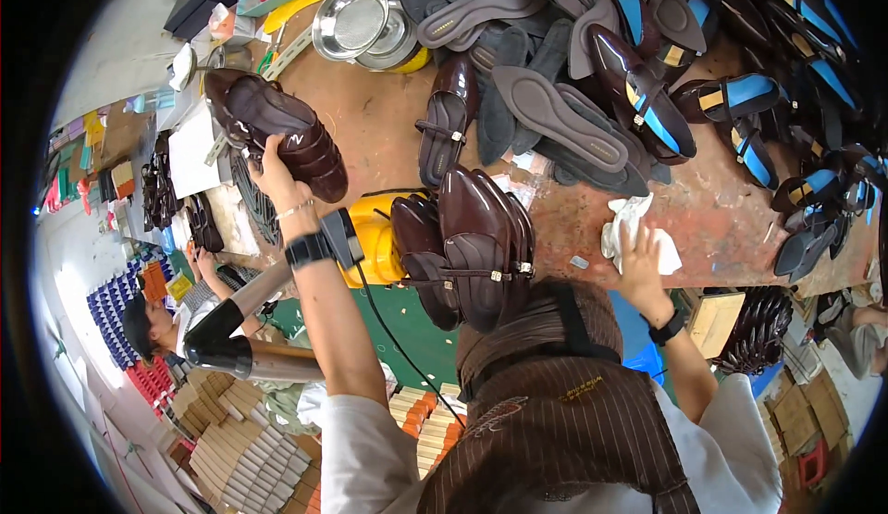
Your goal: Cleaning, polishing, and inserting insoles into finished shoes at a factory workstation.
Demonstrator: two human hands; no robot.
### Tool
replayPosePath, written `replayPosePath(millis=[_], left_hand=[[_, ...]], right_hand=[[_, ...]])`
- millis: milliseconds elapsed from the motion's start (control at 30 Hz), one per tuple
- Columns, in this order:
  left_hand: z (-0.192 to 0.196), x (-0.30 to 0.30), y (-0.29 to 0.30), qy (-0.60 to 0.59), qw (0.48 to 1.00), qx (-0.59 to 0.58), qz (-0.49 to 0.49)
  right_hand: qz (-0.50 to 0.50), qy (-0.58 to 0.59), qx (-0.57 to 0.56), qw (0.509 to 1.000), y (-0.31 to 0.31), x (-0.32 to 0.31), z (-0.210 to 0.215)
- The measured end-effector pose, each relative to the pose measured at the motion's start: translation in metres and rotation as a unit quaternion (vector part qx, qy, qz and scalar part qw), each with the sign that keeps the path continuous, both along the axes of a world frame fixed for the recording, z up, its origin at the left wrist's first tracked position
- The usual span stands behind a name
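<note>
Brown pinstriped apron cloth point(573, 431) lies closest below, worn by the person whose two forearms reach outward. Beyond it spreads the counter point(379, 130), reddish brown and scuffed, running past both sides of the yellow fixture point(375, 246), the landmark for what follows. A broad heap of glossy dark-brown shoes point(749, 93), many showing blue and tan inside, covers the area far to the fixture's right and beyond it. Less wide is the pile of grey insoles point(560, 116), beyond the fixture and to its right. Another cluster of shoes point(472, 218), pointed and strapped, overlaps the fixture's right side.

The held shoe bundle point(305, 144) is similar in tone: deep brown, shiny, dark inside, its curved uppers packed in ridges. It sits to the left of the fixture and beyond it, tilted. The left grip point(275, 176) is clamped on its near side, thumb laid up against the uppers, so most of the bundle extends past the fingers.

Two round steel bowls point(351, 22) overlap well beyond the fixture. Smaller still, a crumpled white cloth point(632, 213) lies right of it, under the right grip point(640, 260), whose fingers are spread apart.
</note>
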State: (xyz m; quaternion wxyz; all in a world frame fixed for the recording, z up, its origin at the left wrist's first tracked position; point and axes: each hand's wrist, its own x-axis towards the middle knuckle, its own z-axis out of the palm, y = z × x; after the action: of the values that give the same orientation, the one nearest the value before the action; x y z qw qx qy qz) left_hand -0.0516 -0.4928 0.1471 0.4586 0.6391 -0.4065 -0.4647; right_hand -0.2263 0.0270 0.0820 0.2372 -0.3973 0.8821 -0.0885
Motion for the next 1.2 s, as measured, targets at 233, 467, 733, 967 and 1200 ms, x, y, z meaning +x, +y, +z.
replayPosePath(millis=[233,467,733,967,1200], left_hand=[[0.03,-0.036,0.054,-0.049,0.993,-0.087,-0.068],[0.068,0.038,0.285,-0.091,0.94,-0.05,-0.326],[-0.008,0.164,0.392,0.036,0.86,0.375,-0.345],[-0.121,0.137,0.386,0.18,0.844,0.36,-0.355],[-0.076,0.118,0.391,0.034,0.839,0.364,-0.403]], right_hand=[[0.052,-0.597,0.044,0.799,-0.071,0.064,0.021],[-0.2,-0.508,0.072,0.835,-0.106,0.122,0.014],[-0.337,-0.51,-0.01,0.792,-0.083,0.14,-0.028],[-0.328,-0.489,-0.06,0.806,-0.06,0.135,-0.03],[-0.284,-0.524,-0.162,0.787,-0.046,0.123,0.011]])
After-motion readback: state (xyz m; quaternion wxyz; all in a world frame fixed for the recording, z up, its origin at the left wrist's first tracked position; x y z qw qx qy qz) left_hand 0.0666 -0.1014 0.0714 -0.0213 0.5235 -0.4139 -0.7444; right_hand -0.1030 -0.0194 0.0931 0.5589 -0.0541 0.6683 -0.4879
